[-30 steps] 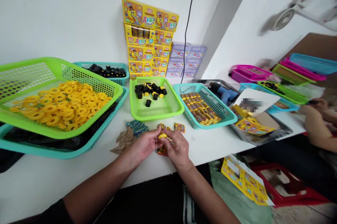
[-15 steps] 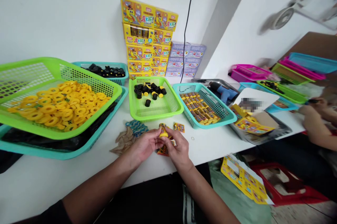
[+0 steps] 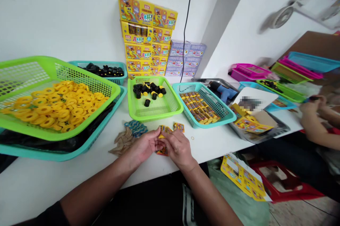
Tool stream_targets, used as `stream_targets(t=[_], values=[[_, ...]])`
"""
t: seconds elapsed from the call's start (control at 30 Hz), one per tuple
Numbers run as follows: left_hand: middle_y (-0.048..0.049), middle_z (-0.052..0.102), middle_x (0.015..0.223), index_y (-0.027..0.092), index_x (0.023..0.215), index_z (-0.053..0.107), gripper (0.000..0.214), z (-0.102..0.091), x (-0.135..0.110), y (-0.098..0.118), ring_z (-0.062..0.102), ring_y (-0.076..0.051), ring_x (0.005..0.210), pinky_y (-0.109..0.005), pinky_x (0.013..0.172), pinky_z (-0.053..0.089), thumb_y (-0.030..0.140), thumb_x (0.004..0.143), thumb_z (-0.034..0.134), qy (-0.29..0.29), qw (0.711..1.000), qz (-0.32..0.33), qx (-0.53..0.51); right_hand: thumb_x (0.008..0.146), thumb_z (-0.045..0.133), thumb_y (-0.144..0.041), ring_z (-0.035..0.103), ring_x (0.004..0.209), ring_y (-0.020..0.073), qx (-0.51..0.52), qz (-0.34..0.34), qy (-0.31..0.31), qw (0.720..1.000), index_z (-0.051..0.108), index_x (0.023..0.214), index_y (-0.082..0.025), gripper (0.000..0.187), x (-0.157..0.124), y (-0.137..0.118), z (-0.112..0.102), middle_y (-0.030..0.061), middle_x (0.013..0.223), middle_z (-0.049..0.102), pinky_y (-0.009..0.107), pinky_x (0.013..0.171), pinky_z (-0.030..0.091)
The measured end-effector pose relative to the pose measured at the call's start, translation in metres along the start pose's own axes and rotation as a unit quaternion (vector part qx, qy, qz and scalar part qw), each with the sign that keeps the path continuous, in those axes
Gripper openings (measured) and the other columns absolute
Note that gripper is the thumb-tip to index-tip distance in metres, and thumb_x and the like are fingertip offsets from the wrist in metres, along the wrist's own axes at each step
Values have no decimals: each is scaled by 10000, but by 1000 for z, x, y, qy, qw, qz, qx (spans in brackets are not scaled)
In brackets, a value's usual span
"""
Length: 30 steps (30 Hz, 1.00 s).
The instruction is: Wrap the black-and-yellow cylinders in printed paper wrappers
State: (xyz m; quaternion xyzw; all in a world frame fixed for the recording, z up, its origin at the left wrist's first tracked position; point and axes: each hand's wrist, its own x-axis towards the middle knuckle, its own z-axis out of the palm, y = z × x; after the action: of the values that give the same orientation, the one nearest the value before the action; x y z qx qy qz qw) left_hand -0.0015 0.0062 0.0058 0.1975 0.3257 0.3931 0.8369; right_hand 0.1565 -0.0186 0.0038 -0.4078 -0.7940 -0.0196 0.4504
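Small yellow printed piece [image 3: 164, 131] held just below mid-frame
Left hand [image 3: 145, 146] and right hand [image 3: 178, 148] pinch it over the white surface [image 3: 212, 141]; yellow rings [image 3: 63, 103] fill a green basket [image 3: 47, 64] at frame left.

The bare left forearm [image 3: 101, 187] and right forearm [image 3: 212, 190] angle inward from below; left-hand grip [image 3: 145, 146] and right-hand grip [image 3: 178, 147] work close together, fingers [image 3: 174, 141] bent, both pinching.

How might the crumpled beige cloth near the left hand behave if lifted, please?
The beige cloth would probably hang limp, judging by its loose folds. Its thin-looking edges suggest little weight. Lying crumpled, it seems unlikely to roll.
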Motion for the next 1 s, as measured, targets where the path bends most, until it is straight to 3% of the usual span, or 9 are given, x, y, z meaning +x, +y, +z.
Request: stream_targets(t=[0.13, 0.23, 0.63, 0.8, 1.0], values=[[-66, 693, 762, 114, 862, 690, 206, -1, 1, 2, 615, -138, 634, -239, 628, 464, 267, 917, 563, -24, 1000, -1, -4, 916, 589, -201, 617, 756, 188, 47, 52, 61, 996, 617, 1182, -201, 267, -3, -3, 4, 64, 846, 670, 329, 681, 535], [-74, 670, 707, 98, 827, 695, 243, 0, 1, 5, 597, -136, 602, -243, 603, 458, 232, 927, 519, -9, 1000, -9, -12, 908, 603, -181, 625, 781, 195, 53, 53, 69, 995, 634, 1166, -198, 260, -7, -1, 9, 74, 874, 678, 342, 710, 543], [-57, 659, 692, 99, 769, 692, 187, 4, -1, -1, 574, -108, 586, -220, 619, 464, 220, 888, 614, 26, 1000, 1, -1, 912, 586, -162, 561, 627, 169, 56, 28, 76, 995, 691, 1043, -181, 170, -6, -1, 11, 39, 692, 607, 308, 569, 495], [-63, 667, 728, 113, 785, 696, 131, 1, 1, -2, 597, -111, 610, -216, 627, 474, 189, 869, 629, 16, 1000, 8, -7, 922, 562, -199, 579, 642, 173, 60, 47, 58, 995, 692, 1017, -194, 161, -6, 0, 9, 41, 700, 635, 308, 588, 500], [-63, 706, 768, 121, 800, 712, 33, -2, 2, -2, 635, -144, 661, -240, 639, 492, 138, 775, 698, 25, 999, 33, 24, 849, 625, -306, 618, 736, 171, 97, 150, -18, 984, 633, 992, -179, 191, 0, -7, 2, 42, 806, 657, 288, 660, 521]])
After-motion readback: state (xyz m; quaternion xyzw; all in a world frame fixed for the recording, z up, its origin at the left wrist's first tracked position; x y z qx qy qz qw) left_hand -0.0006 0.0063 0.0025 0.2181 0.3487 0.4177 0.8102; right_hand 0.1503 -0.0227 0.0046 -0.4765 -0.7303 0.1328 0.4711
